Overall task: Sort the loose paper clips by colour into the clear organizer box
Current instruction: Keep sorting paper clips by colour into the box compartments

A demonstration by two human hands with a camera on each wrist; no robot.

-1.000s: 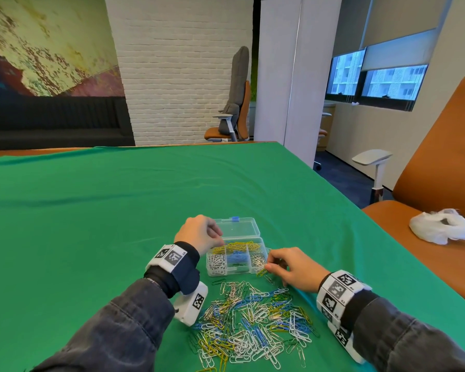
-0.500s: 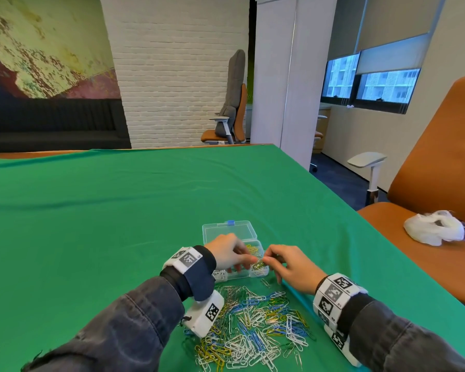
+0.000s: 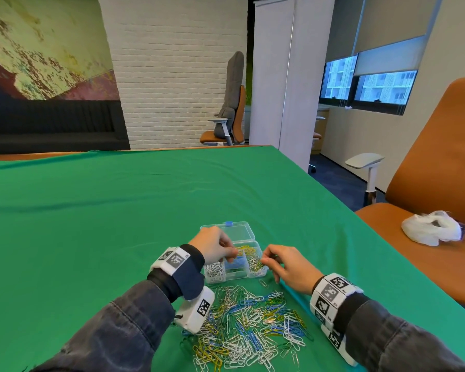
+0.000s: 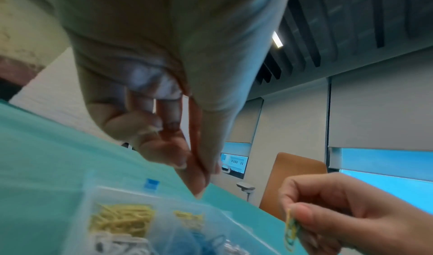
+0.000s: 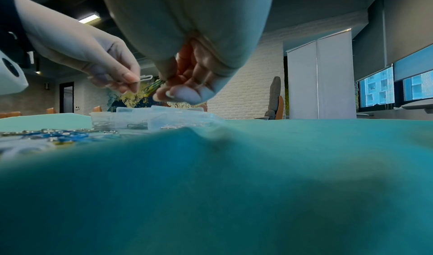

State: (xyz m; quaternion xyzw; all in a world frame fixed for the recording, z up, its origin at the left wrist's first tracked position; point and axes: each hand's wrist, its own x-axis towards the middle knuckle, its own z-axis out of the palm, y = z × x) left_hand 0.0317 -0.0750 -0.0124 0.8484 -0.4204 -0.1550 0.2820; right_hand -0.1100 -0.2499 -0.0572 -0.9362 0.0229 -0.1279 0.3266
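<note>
The clear organizer box point(image 3: 249, 275) stands open on the green cloth, its lid point(image 3: 239, 232) lying flat behind it. Its compartments hold yellow clips point(image 4: 121, 220), white clips point(image 3: 215, 272) and blue clips point(image 3: 235, 264). My left hand point(image 3: 232, 253) hovers over the box and pinches one white paper clip point(image 5: 146, 77). My right hand point(image 3: 265, 260) is just right of it, above the box's right end, pinching a small bunch of green and yellow clips point(image 4: 290, 233). The pile of loose mixed clips point(image 3: 253, 323) lies in front of the box, between my forearms.
A single loose clip point(image 3: 264, 283) lies by the box's front right corner. The table's right edge point(image 3: 360, 224) runs diagonally; beyond it an orange chair point(image 3: 427, 183) carries a white plastic bag point(image 3: 432, 230). Green cloth point(image 3: 105, 224) stretches left and beyond.
My left hand came from beside the lid to meet my right hand over the box. The two have now drawn slightly apart, and the left one pinches a white clip.
</note>
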